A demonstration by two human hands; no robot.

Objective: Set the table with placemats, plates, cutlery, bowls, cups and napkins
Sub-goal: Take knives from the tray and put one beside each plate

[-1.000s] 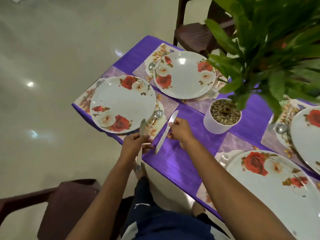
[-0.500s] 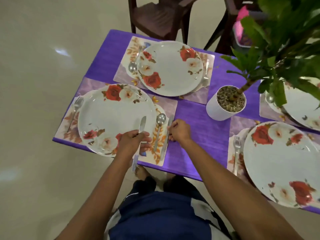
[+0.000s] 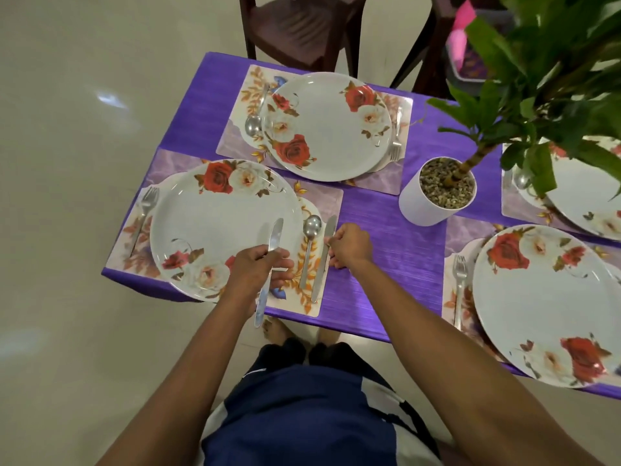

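Observation:
My left hand (image 3: pixel 255 270) grips a table knife (image 3: pixel 275 233) by its middle, blade pointing away, over the right part of the near-left rose plate (image 3: pixel 208 223). My right hand (image 3: pixel 351 245) has its curled fingers pinching a second knife (image 3: pixel 319 277), which lies flat on the floral placemat (image 3: pixel 324 200) just right of a spoon (image 3: pixel 311 230). A fork (image 3: pixel 144 206) lies left of this plate. The far plate (image 3: pixel 329 129) has a spoon (image 3: pixel 253 122) on its left and a fork (image 3: pixel 396 142) on its right.
A white pot with a green plant (image 3: pixel 423 203) stands mid-table on the purple cloth (image 3: pixel 386 250). Another plate (image 3: pixel 537 297) with a fork (image 3: pixel 458 284) sits at the right, a further plate behind it under the leaves. Brown chairs (image 3: pixel 295 25) stand beyond the table.
The right hand has laid its knife down on the placemat beside the spoon. The left hand keeps its knife over the plate. My view has swung to look squarely down on the table.

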